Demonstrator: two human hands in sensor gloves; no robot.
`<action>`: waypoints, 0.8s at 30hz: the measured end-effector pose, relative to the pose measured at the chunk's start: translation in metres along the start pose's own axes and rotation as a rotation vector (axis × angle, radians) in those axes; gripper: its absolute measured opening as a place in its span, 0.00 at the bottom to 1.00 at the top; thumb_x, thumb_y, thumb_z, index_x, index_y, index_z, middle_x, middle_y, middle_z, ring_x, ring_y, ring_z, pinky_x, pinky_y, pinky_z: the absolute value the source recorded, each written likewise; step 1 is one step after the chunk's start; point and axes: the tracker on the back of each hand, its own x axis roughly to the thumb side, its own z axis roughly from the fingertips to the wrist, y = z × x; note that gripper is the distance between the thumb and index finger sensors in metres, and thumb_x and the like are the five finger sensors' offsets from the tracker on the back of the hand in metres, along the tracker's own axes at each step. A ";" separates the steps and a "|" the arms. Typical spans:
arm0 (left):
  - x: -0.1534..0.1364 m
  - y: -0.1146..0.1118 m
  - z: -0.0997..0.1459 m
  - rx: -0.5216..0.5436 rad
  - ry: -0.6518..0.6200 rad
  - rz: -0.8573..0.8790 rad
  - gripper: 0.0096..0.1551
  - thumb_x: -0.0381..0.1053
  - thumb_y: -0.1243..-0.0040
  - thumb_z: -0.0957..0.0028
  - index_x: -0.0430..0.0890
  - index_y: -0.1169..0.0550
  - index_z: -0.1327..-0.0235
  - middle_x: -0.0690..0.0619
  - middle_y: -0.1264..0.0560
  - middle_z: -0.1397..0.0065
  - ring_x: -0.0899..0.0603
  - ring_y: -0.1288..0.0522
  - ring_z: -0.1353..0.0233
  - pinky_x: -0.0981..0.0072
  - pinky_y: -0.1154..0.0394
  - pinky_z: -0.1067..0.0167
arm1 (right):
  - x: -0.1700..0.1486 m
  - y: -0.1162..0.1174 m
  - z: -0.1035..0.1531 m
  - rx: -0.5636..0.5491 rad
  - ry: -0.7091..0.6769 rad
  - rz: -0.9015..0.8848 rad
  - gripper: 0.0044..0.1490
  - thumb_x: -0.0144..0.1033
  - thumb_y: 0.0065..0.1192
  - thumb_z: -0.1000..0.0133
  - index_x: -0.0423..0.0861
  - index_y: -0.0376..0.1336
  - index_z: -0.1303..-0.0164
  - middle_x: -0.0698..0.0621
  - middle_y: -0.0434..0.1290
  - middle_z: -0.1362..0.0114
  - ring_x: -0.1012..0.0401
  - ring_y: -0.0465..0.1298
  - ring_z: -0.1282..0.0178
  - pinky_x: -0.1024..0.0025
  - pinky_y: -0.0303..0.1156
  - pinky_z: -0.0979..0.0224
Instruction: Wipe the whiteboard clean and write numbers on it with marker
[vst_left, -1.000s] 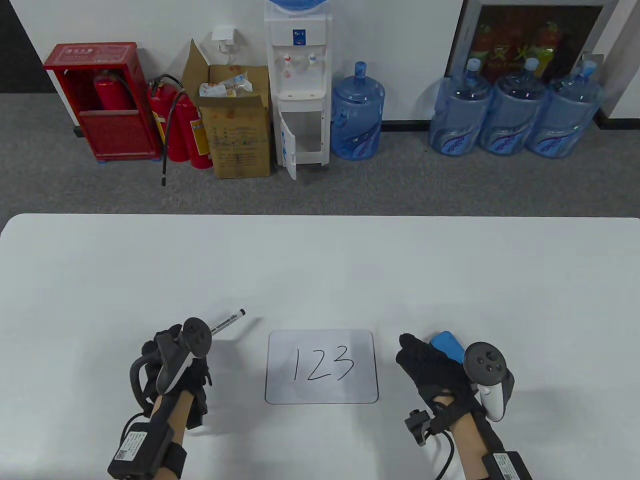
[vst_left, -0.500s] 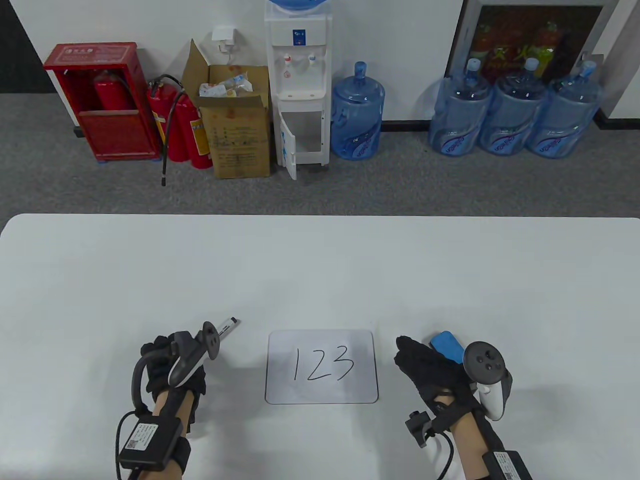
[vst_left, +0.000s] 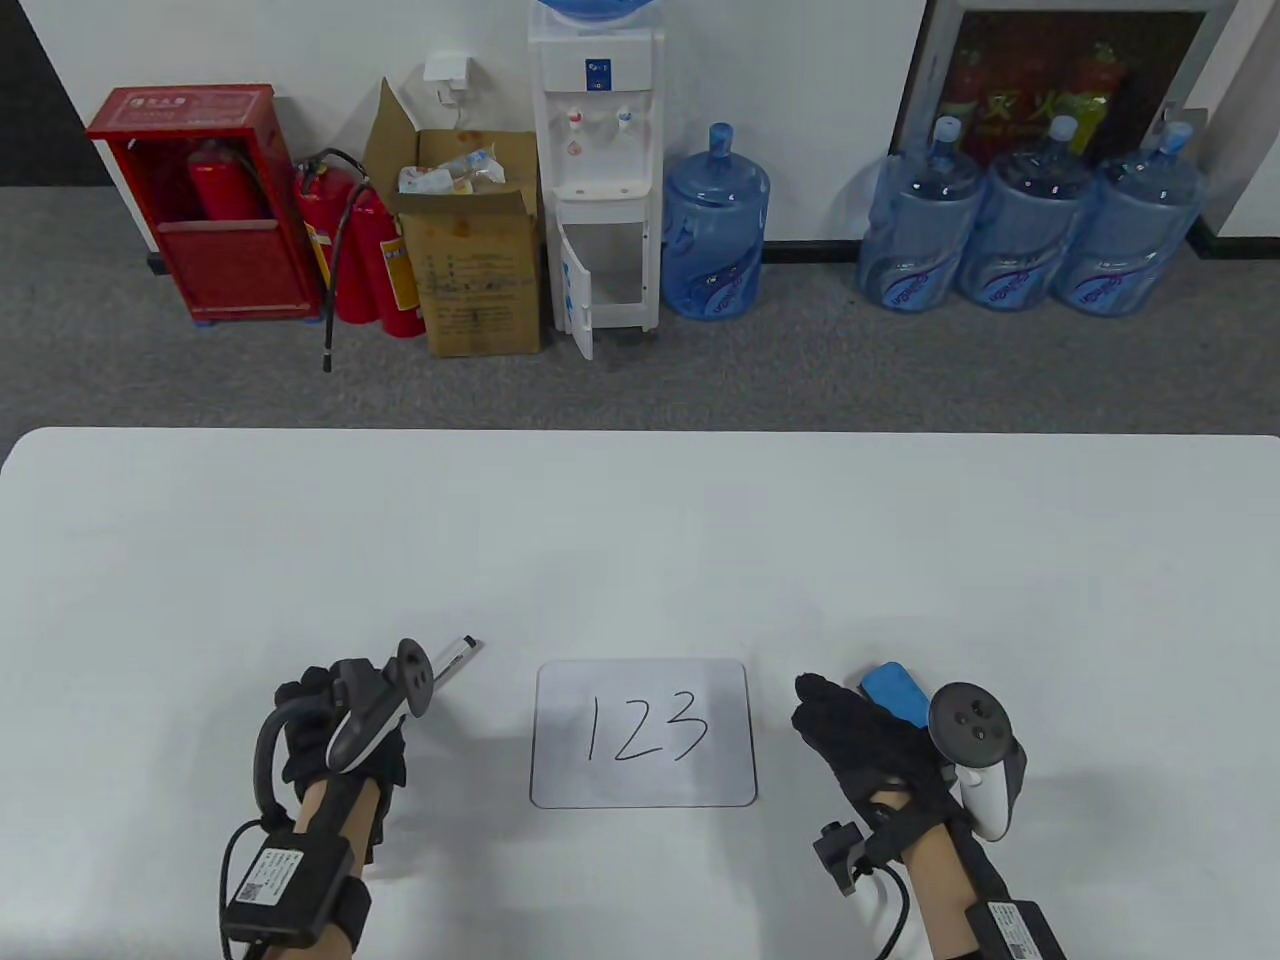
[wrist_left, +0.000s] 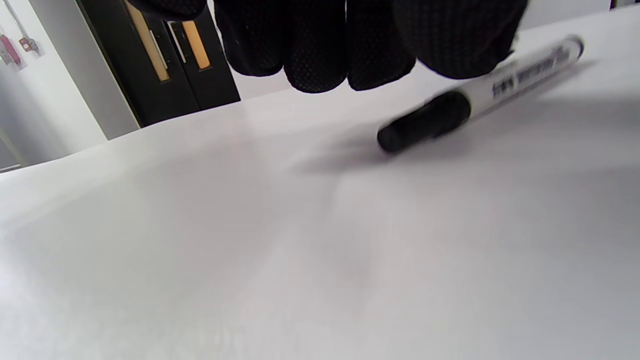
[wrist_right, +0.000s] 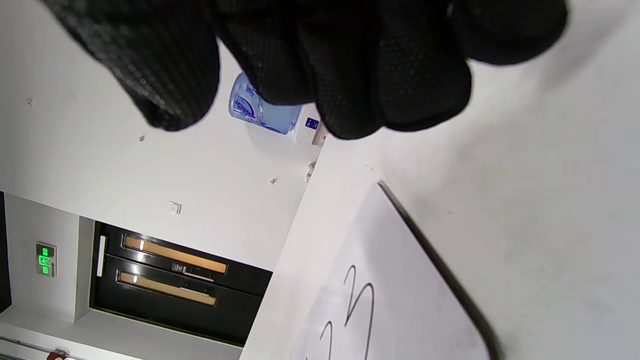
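The small whiteboard (vst_left: 722, 782) lies flat at the table's near middle with "123" written on it in black; its corner and the "23" also show in the right wrist view (wrist_right: 400, 305). Left of the board a white marker (vst_left: 457, 654) with a black cap (wrist_left: 425, 122) lies on the table. My left hand (vst_left: 318, 708) hovers over its rear end with fingers (wrist_left: 315, 50) hanging relaxed, one fingertip overlapping the barrel. My right hand (vst_left: 835, 715) rests flat and open on the table, right of the board. A blue eraser (vst_left: 893, 690) lies just beyond its knuckles, partly hidden.
The white table (vst_left: 640, 540) stretches wide beyond the board to its far edge. Past it, on the floor, stand a water dispenser (vst_left: 597, 170), blue water bottles (vst_left: 1030, 225), a cardboard box (vst_left: 470, 250) and red fire extinguishers (vst_left: 350, 250).
The marker, held raised a second ago, has come down onto the table. My left hand has drawn slightly back and left from it. The right hand, eraser and board have stayed put.
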 end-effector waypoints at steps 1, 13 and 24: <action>0.000 0.007 0.003 0.020 -0.014 0.026 0.34 0.60 0.43 0.50 0.56 0.28 0.28 0.49 0.32 0.18 0.36 0.34 0.21 0.33 0.43 0.24 | 0.000 0.000 0.000 -0.004 0.002 0.002 0.42 0.50 0.69 0.49 0.39 0.66 0.30 0.37 0.71 0.33 0.42 0.74 0.38 0.41 0.65 0.40; 0.064 0.036 0.076 0.233 -0.343 0.320 0.36 0.64 0.47 0.49 0.58 0.31 0.25 0.49 0.34 0.16 0.35 0.36 0.19 0.30 0.46 0.23 | 0.025 0.011 0.009 -0.057 -0.088 0.361 0.43 0.50 0.70 0.50 0.39 0.65 0.28 0.37 0.68 0.29 0.41 0.69 0.32 0.39 0.60 0.34; 0.069 0.011 0.077 0.244 -0.373 0.235 0.37 0.65 0.48 0.50 0.59 0.32 0.24 0.50 0.34 0.15 0.35 0.36 0.18 0.29 0.46 0.23 | 0.040 0.039 0.016 -0.077 -0.158 0.828 0.43 0.53 0.68 0.51 0.45 0.64 0.27 0.42 0.65 0.25 0.43 0.64 0.26 0.40 0.54 0.27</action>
